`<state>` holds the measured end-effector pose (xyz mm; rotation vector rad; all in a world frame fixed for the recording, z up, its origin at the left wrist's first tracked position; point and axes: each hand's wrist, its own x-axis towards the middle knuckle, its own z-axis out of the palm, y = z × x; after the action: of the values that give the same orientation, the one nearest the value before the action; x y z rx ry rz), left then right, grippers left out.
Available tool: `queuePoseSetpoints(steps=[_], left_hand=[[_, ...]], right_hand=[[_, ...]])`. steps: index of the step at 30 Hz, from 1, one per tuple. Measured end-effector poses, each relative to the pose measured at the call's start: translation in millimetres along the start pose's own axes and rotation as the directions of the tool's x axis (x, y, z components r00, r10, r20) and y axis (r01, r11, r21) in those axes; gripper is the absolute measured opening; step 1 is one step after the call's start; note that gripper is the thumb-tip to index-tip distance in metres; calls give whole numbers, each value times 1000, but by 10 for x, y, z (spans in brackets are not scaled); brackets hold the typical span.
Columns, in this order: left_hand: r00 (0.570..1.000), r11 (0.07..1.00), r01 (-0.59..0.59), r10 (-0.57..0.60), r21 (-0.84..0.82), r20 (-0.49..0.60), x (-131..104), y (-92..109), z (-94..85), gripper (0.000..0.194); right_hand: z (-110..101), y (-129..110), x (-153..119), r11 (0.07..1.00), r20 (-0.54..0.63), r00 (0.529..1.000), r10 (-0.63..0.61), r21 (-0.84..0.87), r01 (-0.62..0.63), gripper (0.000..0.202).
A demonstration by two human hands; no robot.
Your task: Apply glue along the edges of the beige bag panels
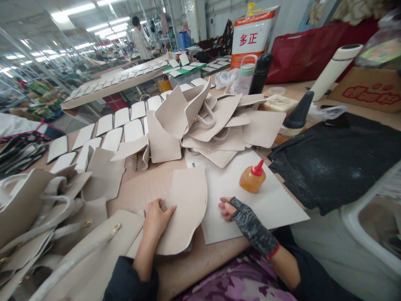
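Smooth beige panel, rounded right edge, lies near centre. Left hand at its left side, fingers bent (whether pinching, I can't tell). Right hand, grey knitted fingerless glove, fingers released, loosely curled, left-near of red-nozzled amber squeeze bottle.

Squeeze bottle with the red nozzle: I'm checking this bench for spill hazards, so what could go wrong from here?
The gloved right hand is close to the squeeze bottle; a stray knock might tip it and, if it leaks, stain the white sheet beneath. Beyond it, the loosely heaped beige handbag pieces could slide and bump the bottle.
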<state>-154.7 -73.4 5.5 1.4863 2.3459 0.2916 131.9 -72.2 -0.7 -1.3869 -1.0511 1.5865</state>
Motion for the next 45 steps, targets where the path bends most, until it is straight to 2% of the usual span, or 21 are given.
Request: queuePoseSetpoints(steps=[2, 4, 7, 11, 14, 16, 18, 19, 22, 24, 26, 28, 30, 32, 36, 41, 43, 45], left_hand=[[999, 997, 23, -22, -67, 29, -10, 3, -13, 71], [998, 989, 37, -31, -141, 46, -13, 0, -4, 72], [996, 962, 69, -53, -265, 65, -26, 8, 27, 72], [995, 870, 101, -76, -483, 71, -97, 78, -8, 67], [999, 751, 39, -45, -659, 7, -207, 189, -133, 63], [997, 687, -23, -42, -726, -71, -303, 276, -244, 58], [985, 681, -90, -45, -727, -164, -407, 357, -347, 53], [974, 709, -127, -43, -694, -222, -459, 392, -387, 50], [901, 848, -242, 16, -472, -433, -597, 470, -451, 41], [816, 908, -327, 133, -260, -562, -664, 511, -451, 35], [715, 910, -411, 281, -61, -640, -710, 550, -437, 29], [627, 883, -460, 402, 99, -667, -737, 588, -425, 25], [585, 861, -474, 466, 186, -664, -753, 621, -424, 23], [588, 856, -481, 476, 191, -654, -764, 641, -434, 23], [647, 865, -496, 427, 77, -632, -782, 634, -451, 23], [731, 871, -480, 334, -101, -595, -798, 591, -428, 22], [726, 873, -478, 332, -95, -603, -802, 597, -425, 22], [688, 868, -495, 373, -27, -623, -808, 626, -436, 22]], right_hand=[[106, 31, 140, 984, 80, 990, 118, 128, -128, 42], [189, 38, 268, 964, 146, 976, 163, 187, -189, 39], [295, -9, 378, 953, 244, 955, 168, 207, -221, 36], [367, -155, 349, 950, 326, 937, 126, 233, -209, 35], [348, -287, 278, 963, 343, 938, 53, 232, -139, 35], [328, -354, 249, 984, 318, 948, -35, 178, -24, 37], [327, -389, 240, 989, 268, 954, -132, 96, 110, 40], [337, -395, 239, 984, 230, 957, -175, 54, 167, 40], [399, -396, 228, 954, 103, 952, -287, -62, 294, 33], [448, -404, 201, 926, 30, 936, -352, -132, 353, 25], [486, -426, 166, 899, -9, 919, -393, -212, 382, 20], [505, -450, 138, 868, -34, 904, -426, -295, 399, 16], [508, -465, 131, 844, -46, 891, -452, -345, 410, 15], [499, -471, 147, 840, -52, 881, -470, -333, 429, 14], [466, -505, 218, 825, -22, 852, -523, -263, 500, 14], [433, -645, 346, 734, -61, 782, -620, -397, 551, 28], [445, -686, 388, 680, -107, 734, -670, -485, 550, 32], [470, -694, 408, 624, -123, 690, -713, -560, 545, 35]])
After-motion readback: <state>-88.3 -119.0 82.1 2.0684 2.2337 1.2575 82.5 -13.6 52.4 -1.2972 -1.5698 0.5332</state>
